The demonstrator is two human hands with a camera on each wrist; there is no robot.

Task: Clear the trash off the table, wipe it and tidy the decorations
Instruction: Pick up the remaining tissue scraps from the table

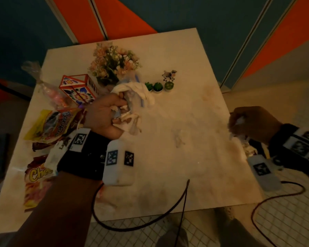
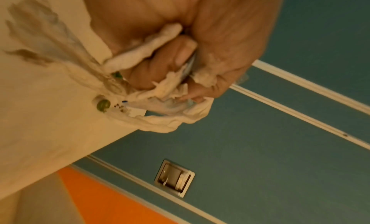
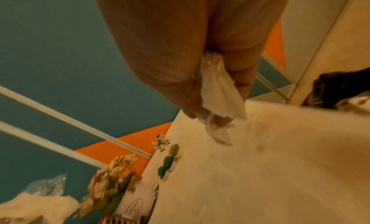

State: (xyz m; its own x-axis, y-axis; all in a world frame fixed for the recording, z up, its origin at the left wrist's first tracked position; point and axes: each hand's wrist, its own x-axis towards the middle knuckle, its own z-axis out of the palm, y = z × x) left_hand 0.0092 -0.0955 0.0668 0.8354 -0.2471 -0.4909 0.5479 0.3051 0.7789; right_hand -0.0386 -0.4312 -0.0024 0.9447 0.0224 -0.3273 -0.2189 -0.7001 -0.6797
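My left grip (image 1: 107,114) is clenched round a wad of crumpled tissues (image 1: 132,97) — bunched so one hand carries it all. My right grip (image 1: 253,123) pinches a tissue scrap (image 3: 218,91) past the tabletop (image 1: 185,122) edge; snack wrappers (image 1: 48,125) wait beside my left wrist.

It looked like a staged indoor room. A small white table (image 1: 194,122) stood on a tiled floor (image 1: 284,220), against teal and orange wall panels (image 1: 185,13), with a flower bouquet (image 1: 112,63) and snack wrappers (image 1: 50,125) on it.
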